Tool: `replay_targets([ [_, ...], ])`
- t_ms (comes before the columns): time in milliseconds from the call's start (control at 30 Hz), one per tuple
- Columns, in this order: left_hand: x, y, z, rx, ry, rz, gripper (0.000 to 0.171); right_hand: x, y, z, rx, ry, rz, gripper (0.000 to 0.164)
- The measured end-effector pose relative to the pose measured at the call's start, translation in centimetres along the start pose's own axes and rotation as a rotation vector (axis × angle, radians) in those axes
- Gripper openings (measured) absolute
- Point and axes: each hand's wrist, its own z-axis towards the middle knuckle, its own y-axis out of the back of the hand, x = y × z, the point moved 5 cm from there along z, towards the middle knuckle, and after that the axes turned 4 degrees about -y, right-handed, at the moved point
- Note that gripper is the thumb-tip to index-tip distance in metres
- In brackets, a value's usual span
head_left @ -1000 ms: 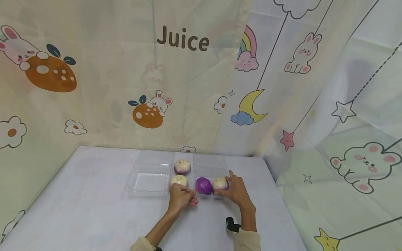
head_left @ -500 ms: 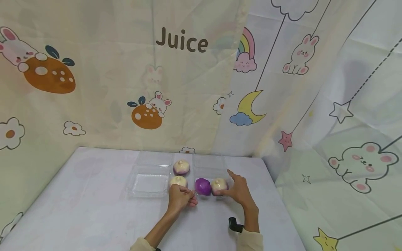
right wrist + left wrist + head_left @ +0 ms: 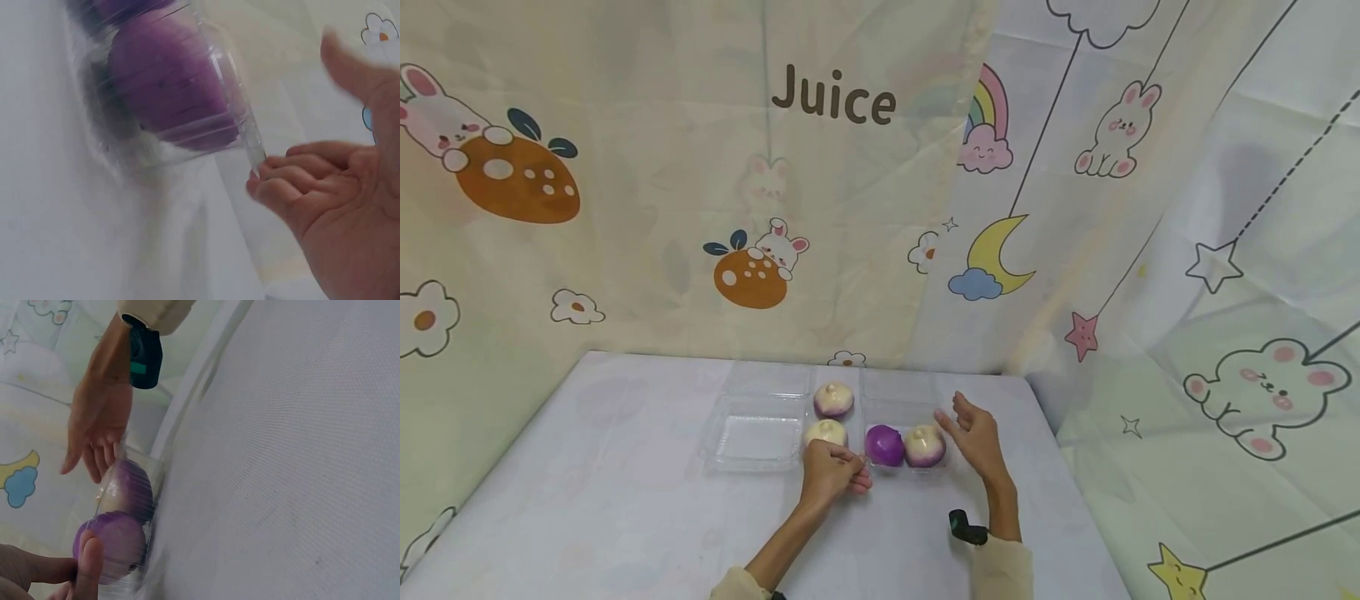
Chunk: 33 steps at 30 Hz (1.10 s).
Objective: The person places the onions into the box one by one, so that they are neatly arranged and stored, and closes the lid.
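Observation:
A clear plastic clamshell box [image 3: 904,468] lies with its lid [image 3: 898,385] raised at the back. Inside sit a purple round piece [image 3: 884,446] and a cream-topped, purple-bottomed turnip-like piece [image 3: 924,447], side by side. My left hand [image 3: 832,475] pinches the box's front left rim between thumb and forefinger; the left wrist view shows this pinch beside the purple piece [image 3: 112,544]. Just off the box's right side is my right hand [image 3: 976,435], thumb spread from the fingers and nothing held. In the right wrist view its fingertips [image 3: 265,172] are close to the rim; contact is unclear.
Left of the left hand, a second clear clamshell box [image 3: 760,437] stands with nothing in it. Between the boxes are two more turnip-like pieces, one at the back [image 3: 833,401] and one partly behind my left hand [image 3: 827,432]. A printed curtain [image 3: 842,325] hangs behind the white table [image 3: 647,500].
My right hand has let go of the cream-topped piece, leaving it in the box, and has moved up and right. The left hand stays at the rim.

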Motion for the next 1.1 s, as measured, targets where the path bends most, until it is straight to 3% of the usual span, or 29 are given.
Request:
replay_targets([
  [100,0.0,0.0,0.0,0.002,-0.001,0.000,0.015,-0.9,0.1,0.4,-0.004,-0.092,0.083,0.067],
  [233,0.0,0.0,0.0,0.000,0.008,-0.005,0.015,-1.9,-0.1,1.0,0.066,-0.180,0.234,0.059],
  [467,-0.1,0.0,-0.1,0.002,0.022,-0.005,0.014,-2.9,-0.6,1.9,0.168,-0.221,0.446,0.057],
  [1100,0.1,0.1,0.1,0.002,0.005,-0.003,0.015,-2.7,-1.2,2.9,0.151,-0.205,0.482,0.056],
])
